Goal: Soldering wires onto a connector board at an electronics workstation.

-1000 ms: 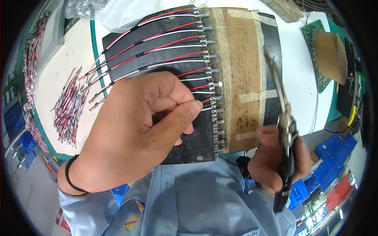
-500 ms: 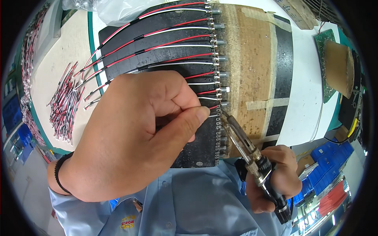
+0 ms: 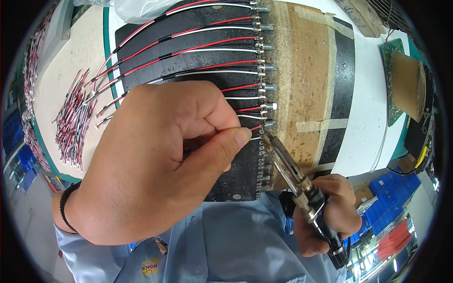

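Between thumb and forefinger, my left hand (image 3: pixel 165 155) pinches a red and white wire pair, its ends reaching the terminals on the row of small metal connectors (image 3: pixel 267 87). My right hand (image 3: pixel 332 212) is closed round the black handle of a soldering iron (image 3: pixel 302 188) with a second metal tube alongside its barrel. The iron's tip touches or nearly touches the terminal at the red wire's end. Farther up the row, several red and white wires (image 3: pixel 212 45) run left from their connectors across a black board (image 3: pixel 146 45). My left hand hides part of these wires.
A wooden strip (image 3: pixel 302 70) with masking tape lies right of the connectors. Loose red, white and black wires (image 3: pixel 75 122) are piled at left. A clear plastic bag (image 3: pixel 141 9) lies at the far edge. A green circuit board (image 3: pixel 394 80) and brown block stand at right.
The view has shifted slightly, so the board and wire pile sit a little differently. Both hands keep their grips, and the iron's tip stays at the same terminal.
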Action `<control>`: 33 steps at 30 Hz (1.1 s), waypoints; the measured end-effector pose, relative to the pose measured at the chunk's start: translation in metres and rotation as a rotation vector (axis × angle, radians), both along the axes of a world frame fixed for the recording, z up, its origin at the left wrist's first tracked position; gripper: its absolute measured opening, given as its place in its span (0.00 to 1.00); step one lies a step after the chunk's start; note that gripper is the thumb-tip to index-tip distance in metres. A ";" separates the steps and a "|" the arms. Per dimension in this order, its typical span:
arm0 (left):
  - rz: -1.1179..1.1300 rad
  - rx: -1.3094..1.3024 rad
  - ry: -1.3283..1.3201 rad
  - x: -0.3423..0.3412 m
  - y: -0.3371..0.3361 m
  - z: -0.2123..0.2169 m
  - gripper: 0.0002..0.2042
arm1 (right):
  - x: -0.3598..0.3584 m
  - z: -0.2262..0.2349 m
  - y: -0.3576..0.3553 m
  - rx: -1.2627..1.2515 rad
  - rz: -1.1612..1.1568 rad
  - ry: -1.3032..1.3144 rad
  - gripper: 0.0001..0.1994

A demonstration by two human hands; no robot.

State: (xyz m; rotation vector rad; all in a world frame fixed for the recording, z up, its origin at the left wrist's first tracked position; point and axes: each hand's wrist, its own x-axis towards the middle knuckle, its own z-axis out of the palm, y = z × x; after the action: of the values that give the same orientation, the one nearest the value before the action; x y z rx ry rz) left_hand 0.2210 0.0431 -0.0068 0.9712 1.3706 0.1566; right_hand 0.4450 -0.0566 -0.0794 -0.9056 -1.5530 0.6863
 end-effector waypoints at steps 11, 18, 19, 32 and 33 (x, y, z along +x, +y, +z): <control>-0.031 0.033 0.003 -0.003 -0.002 -0.002 0.04 | 0.001 0.000 -0.004 -0.042 -0.017 0.015 0.28; -0.065 0.113 -0.013 -0.003 -0.003 -0.004 0.04 | 0.006 0.004 -0.012 -0.119 -0.047 0.065 0.27; -0.055 0.093 -0.006 -0.003 -0.003 -0.003 0.05 | 0.005 0.004 -0.013 -0.118 -0.052 0.058 0.27; -0.041 0.027 0.052 0.001 -0.002 0.002 0.05 | -0.002 -0.002 -0.007 -0.006 -0.044 0.055 0.24; -0.042 0.032 0.046 0.000 -0.002 0.002 0.05 | -0.002 -0.002 -0.007 -0.001 -0.050 0.047 0.24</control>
State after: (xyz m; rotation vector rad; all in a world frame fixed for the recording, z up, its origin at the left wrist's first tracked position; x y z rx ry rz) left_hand 0.2215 0.0406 -0.0051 1.0356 1.3925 0.1257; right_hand 0.4430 -0.0631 -0.0810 -0.9202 -1.4837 0.6687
